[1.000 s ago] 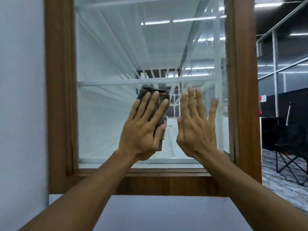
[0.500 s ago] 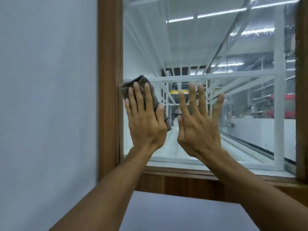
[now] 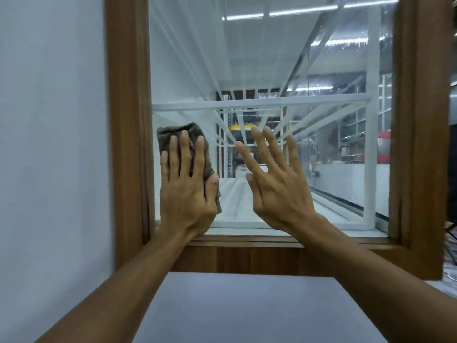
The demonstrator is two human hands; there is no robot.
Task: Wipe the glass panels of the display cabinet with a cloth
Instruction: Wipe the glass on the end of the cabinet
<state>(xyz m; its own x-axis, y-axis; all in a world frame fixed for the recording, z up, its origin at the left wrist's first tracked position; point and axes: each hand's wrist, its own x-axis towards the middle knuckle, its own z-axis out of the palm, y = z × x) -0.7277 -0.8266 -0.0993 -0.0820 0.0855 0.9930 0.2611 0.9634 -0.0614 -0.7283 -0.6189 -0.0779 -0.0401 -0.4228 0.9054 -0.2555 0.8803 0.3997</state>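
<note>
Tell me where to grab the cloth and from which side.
Probably best by the bunched top edge of the cloth, which sticks out above the left hand. Come from the upper right: the frame crowds its left and the hand covers the rest.

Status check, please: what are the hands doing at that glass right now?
Left hand flat, pressing brown cloth on glass panel, lower left by wooden frame. Right hand open, empty. Nothing blocking.

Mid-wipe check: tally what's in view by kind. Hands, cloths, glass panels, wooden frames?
Hands: 2, left hand and right hand
Cloths: 1, brown, under the left hand
Glass panels: 1
Wooden frames: 1
Total: 5
</note>
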